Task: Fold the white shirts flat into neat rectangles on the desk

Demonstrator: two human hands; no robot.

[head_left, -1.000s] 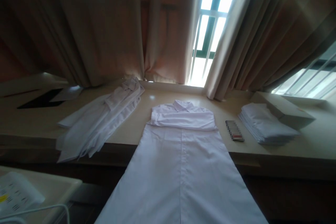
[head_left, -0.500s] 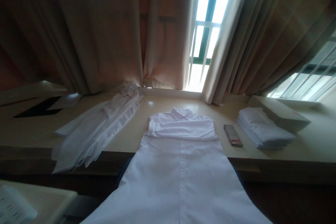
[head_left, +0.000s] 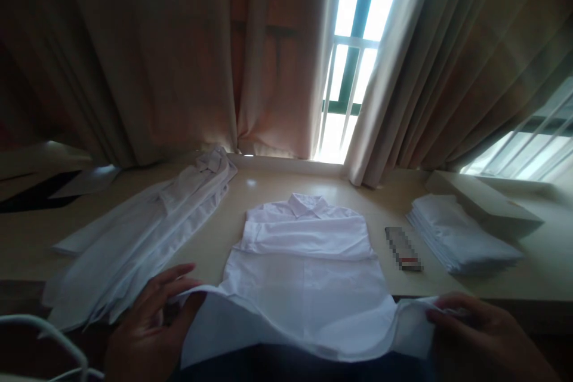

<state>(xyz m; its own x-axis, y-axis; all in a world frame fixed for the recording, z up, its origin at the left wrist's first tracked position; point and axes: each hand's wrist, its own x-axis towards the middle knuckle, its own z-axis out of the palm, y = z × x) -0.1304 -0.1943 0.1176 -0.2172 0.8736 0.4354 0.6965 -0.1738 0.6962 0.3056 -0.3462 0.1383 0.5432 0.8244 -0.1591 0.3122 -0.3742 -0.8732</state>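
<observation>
Holding white shirt point(head_left: 304, 289) by hem point(head_left: 340, 356), both sides: L hand point(head_left: 154, 319) clamped on it near L corner, R hand point(head_left: 478, 325) pinching it near R corner. Upper part lies on table point(head_left: 208, 248), collar point(head_left: 308, 206) pointing away twd curtains point(head_left: 179, 65), hem twd wearer; long axis runs fore-aft, approx perp to table's front edge. Sleeves point(head_left: 308, 239) lie crosswise below collar. Hem sags btwn hands. L side: loose white shirts point(head_left: 147, 233), long axis diagonal near-left to far-right, near ends over edge. R side: flat item point(head_left: 403, 249) (pixelated), then folded white stack point(head_left: 463, 239) by box point(head_left: 490, 194); contact unclear.
</observation>
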